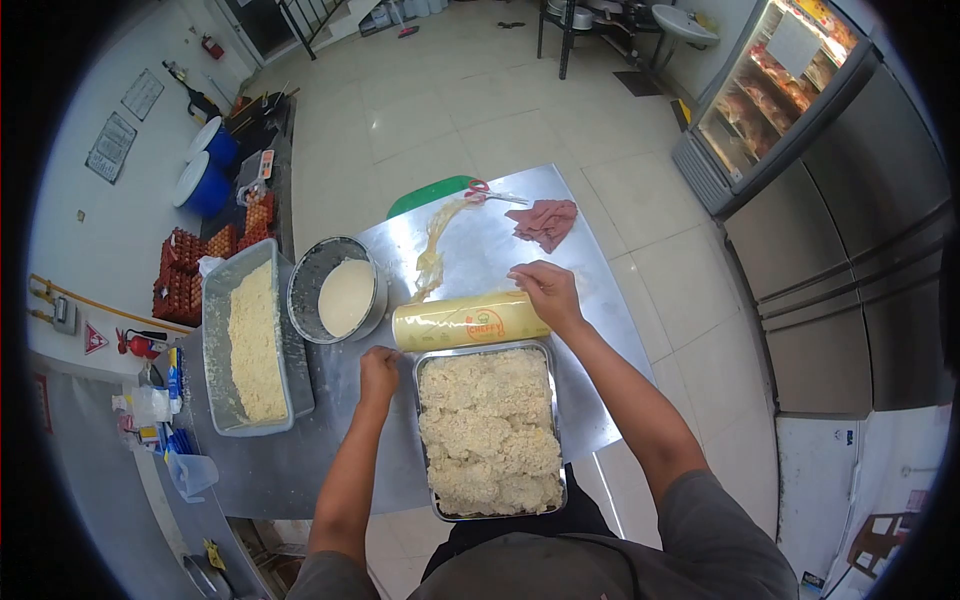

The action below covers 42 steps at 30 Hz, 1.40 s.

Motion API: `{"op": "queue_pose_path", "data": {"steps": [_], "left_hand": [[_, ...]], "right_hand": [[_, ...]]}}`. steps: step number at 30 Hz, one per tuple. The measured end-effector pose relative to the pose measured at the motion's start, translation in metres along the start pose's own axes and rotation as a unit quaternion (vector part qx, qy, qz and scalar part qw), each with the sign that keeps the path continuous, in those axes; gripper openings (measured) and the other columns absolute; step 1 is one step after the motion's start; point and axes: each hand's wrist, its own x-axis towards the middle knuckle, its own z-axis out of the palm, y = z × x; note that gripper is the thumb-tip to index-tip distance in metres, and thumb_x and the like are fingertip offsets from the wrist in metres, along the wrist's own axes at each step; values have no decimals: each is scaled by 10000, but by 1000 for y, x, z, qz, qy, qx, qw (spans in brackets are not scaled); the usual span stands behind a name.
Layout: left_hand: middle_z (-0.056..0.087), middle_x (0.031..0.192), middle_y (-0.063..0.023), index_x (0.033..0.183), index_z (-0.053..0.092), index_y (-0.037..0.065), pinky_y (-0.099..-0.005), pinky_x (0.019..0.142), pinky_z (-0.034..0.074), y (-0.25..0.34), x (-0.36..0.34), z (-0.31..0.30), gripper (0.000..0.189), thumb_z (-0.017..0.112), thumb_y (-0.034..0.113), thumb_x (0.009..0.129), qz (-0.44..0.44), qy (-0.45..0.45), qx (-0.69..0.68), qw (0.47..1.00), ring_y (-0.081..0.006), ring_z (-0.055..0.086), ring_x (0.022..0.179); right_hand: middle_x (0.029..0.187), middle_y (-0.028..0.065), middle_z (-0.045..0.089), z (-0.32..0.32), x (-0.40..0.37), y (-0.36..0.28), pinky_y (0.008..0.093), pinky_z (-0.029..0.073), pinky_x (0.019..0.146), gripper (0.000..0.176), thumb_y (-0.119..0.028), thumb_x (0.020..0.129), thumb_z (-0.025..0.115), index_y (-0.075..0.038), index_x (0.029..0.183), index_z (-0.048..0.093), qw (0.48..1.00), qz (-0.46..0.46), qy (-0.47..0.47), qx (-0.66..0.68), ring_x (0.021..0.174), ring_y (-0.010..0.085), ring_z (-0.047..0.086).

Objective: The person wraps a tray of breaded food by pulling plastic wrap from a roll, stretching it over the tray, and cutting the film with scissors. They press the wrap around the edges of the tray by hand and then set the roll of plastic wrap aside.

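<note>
A yellow roll of cling film (465,321) lies across the steel table (590,330), just beyond a metal tray (549,400) filled with breaded pieces (488,430). My right hand (547,292) rests on the roll's right end, fingers curled over it. My left hand (378,372) sits closed on the table near the roll's left end, beside the tray's far left corner. Whether it pinches film I cannot tell.
A grey tub of breadcrumbs (252,345) and a round metal bowl of white batter (340,292) stand to the left. Further back lie a crumpled plastic strip (437,240), red-handled scissors (485,190), a pink cloth (545,220) and a green board (430,193). Steel fridges (850,260) stand right.
</note>
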Motion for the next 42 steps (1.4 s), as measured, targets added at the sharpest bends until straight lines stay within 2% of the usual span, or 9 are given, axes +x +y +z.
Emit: {"op": "queue_pose_path", "data": {"steps": [5, 10, 17, 26, 29, 31, 34, 39, 42], "left_hand": [[655, 812, -222, 804, 718, -39, -474, 755, 524, 32, 5, -41, 125, 610, -87, 762, 43, 9, 60, 997, -421, 636, 803], [656, 893, -212, 818, 697, -29, -437, 824, 525, 6, -2, -30, 148, 610, -105, 726, 167, -206, 99, 959, -391, 631, 924], [659, 941, -197, 866, 698, -19, -433, 850, 524, -12, 24, -56, 203, 594, -114, 720, 232, -221, 58, 945, -383, 631, 951], [694, 1015, -178, 870, 698, -52, -414, 838, 544, 12, 13, -58, 106, 597, -75, 853, 93, 19, 24, 995, -336, 672, 933], [697, 964, -110, 947, 671, -48, -361, 813, 548, 3, 2, -18, 108, 571, -10, 964, 36, 106, -179, 978, -233, 674, 911], [650, 915, -46, 1013, 612, -9, -280, 736, 512, -2, 0, 28, 158, 514, 109, 1053, -109, 198, -474, 851, -129, 612, 843], [591, 894, -20, 1027, 555, 34, -234, 650, 443, -22, 11, 84, 166, 466, 163, 1083, -146, 306, -424, 839, -95, 546, 763], [516, 789, 4, 987, 556, 23, -240, 594, 403, -17, 28, 81, 182, 442, 132, 1077, -112, 364, -363, 851, -87, 483, 703], [534, 716, -54, 996, 567, 4, -287, 566, 419, -24, 30, 58, 165, 450, 103, 1058, -16, 278, -223, 934, -143, 519, 626]], "right_hand": [[873, 102, 732, -10, -8, 7, 292, 541, 688, 126, -66, 914, 672, -13, 992, 756, 996, 60, 34, 52, 753, 178, 702], [871, 109, 733, -4, -4, 4, 293, 543, 674, 128, -65, 919, 667, 0, 992, 751, 997, 47, 35, 54, 730, 175, 699], [861, 106, 731, -11, -8, 6, 282, 541, 664, 125, -65, 919, 669, 5, 982, 752, 997, 54, 20, 49, 709, 179, 702], [847, 111, 732, -19, -8, 0, 279, 543, 663, 115, -51, 909, 681, 20, 963, 753, 995, 61, 54, 65, 732, 164, 713], [841, 108, 731, -20, -9, -1, 277, 541, 660, 114, -53, 909, 681, 21, 961, 752, 993, 74, 57, 69, 730, 164, 714], [838, 107, 730, -14, -8, 1, 277, 540, 659, 114, -54, 910, 681, 21, 960, 751, 993, 71, 61, 66, 728, 164, 714], [830, 109, 727, -3, -12, 6, 274, 538, 657, 119, -61, 912, 682, 27, 957, 748, 994, 61, 67, 63, 719, 163, 713], [865, 83, 738, 3, -14, 15, 258, 540, 666, 124, -49, 926, 674, 31, 979, 751, 981, 128, 74, 124, 727, 128, 699], [887, 77, 739, 6, -8, 16, 248, 546, 672, 126, -46, 934, 671, 26, 997, 753, 976, 143, 71, 151, 736, 119, 696]]}}
